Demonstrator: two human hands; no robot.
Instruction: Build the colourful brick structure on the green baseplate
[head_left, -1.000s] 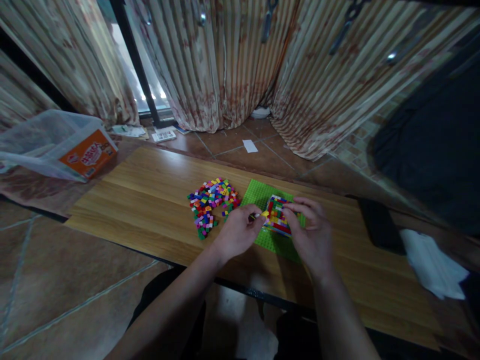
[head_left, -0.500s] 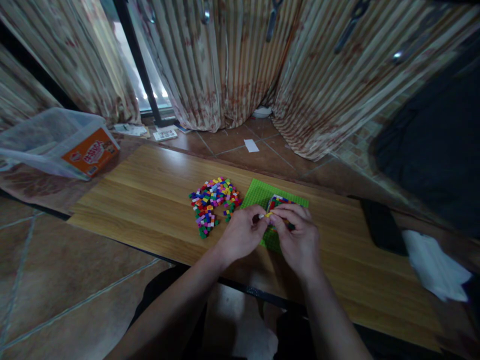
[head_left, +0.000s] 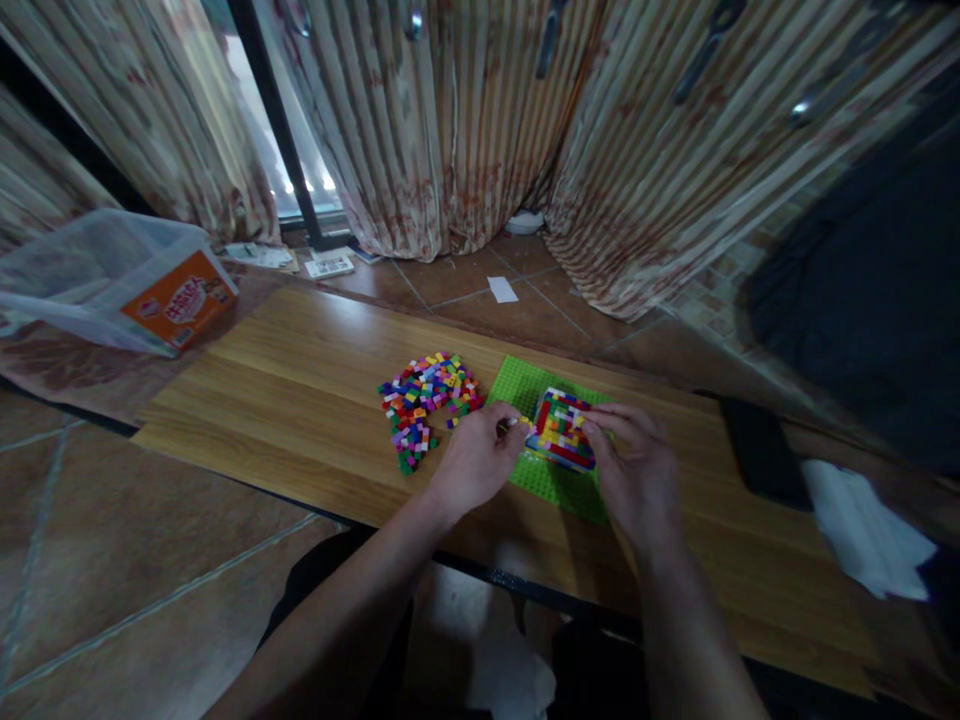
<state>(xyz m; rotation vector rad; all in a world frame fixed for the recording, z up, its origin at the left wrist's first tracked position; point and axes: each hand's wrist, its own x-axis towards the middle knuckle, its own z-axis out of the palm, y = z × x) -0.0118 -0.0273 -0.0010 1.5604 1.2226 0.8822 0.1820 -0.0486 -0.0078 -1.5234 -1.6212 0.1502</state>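
Note:
A block of many-coloured toy bricks [head_left: 559,425] with a red, blue and white border sits on a green baseplate [head_left: 551,490]. My left hand [head_left: 476,455] is at its left side, over the baseplate, with thumb and forefinger pinched on a small toy brick that looks yellow and pale. My right hand [head_left: 637,470] reaches over the block's right side, its thumb and fingers close together at the upper right part. Whatever lies between those right fingertips is too small to make out. Loose toy bricks [head_left: 427,395] lie in a pile left of the baseplate.
The wooden table [head_left: 300,400] runs across the view. A black flat object [head_left: 765,450] and white tissue-like sheets [head_left: 870,525] are at the right. At the far left stands a clear plastic bin [head_left: 97,265] with an orange label. Striped curtains [head_left: 487,130] hang behind.
My hands were together over the block at a small yellow brick. They have parted: the right has moved right to the block's right side, the left slightly left, uncovering the block.

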